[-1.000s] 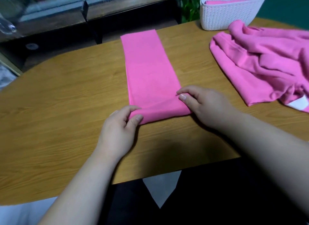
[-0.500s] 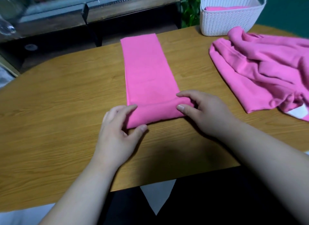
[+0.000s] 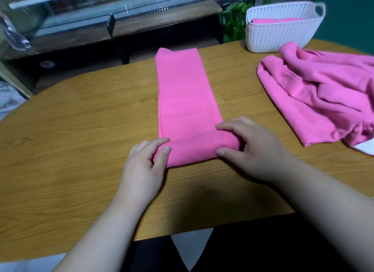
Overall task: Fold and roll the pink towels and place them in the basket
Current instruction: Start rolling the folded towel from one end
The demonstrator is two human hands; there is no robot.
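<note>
- towel strip (image 3: 186,101) centre frame on tabletop (image 3: 81,150), long axis running up-frame, away from hands.
- left hand (image 3: 145,162), right hand (image 3: 255,150) curl round both ends of the roll (image 3: 198,150), lower centre, equally close.

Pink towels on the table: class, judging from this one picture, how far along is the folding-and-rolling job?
Done: a pink towel lies in the white basket. In hand: the folded strip lies on the table, its near end rolled; left hand and right hand grip that roll. Left: roll the rest, put it in the basket, then fold and roll the crumpled pile.
</note>
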